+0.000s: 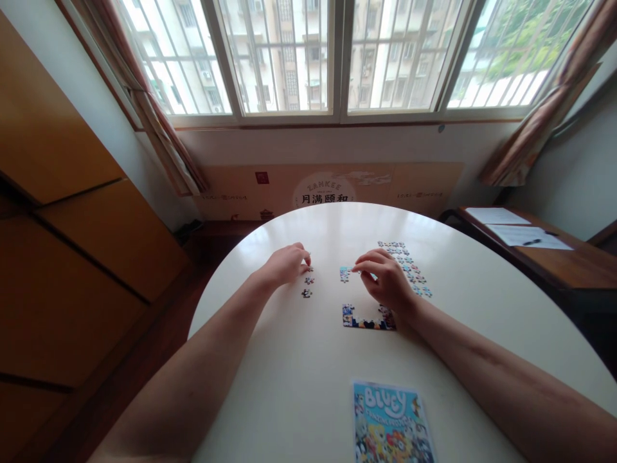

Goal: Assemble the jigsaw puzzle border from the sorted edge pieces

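Note:
My left hand [288, 265] is at the left of the white table, thumb and forefinger pinched on a small jigsaw piece [310, 269] at the top of a short column. Below that lie two loose jigsaw pieces, one multicoloured [309, 280] and one dark and white [307, 294]. My right hand [384, 278] hovers over the partly joined puzzle, its fingers apart and curved, fingertips beside a light-blue corner section [345, 274]. The palm hides part of this upper section. Nearer me is the joined dark lower border [369, 324].
Several loose pieces [407, 262] lie in rows beyond my right hand. A "Bluey" picture sheet [391, 424] lies near me on the round white table [270, 386]. Papers and a pen rest on a brown side table [578, 267] at right. Windows [337, 58] stand ahead.

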Available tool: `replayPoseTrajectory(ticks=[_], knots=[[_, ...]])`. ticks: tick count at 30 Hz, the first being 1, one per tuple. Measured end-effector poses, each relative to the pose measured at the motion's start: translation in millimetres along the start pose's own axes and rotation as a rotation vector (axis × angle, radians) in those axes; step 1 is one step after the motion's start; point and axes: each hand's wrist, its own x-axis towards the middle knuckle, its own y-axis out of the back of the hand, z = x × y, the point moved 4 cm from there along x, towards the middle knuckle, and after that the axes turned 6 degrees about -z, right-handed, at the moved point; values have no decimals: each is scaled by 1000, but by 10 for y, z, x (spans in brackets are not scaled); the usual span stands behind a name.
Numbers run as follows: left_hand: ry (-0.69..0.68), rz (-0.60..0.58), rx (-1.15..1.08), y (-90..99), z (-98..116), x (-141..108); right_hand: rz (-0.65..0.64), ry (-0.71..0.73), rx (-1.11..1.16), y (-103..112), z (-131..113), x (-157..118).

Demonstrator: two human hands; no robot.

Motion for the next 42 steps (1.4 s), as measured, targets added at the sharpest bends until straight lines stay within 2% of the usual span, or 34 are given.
replayPoseTrajectory(ticks=[5,11,14,21,29,34,42], knots=[[-13,1,-62,21,-14,-10,-3,5,6,2,-20,12],[-132,20,-345,6,51,-3,-73,50,47,-63,-29,16],[-150,26,-433,10,85,-1,-74,43,43,-60,-32,19],[-56,165,-212,81,109,-13,-38,-30,27,-40,12,19],[23,72,-46,-62,449,7,-29,-28,31,-58,23,16],[53,64,25,-108,524,22,-25,-27,32,-49,-9,32],[99,133,85,-110,528,46,-30,-27,25,-68,18,19]])
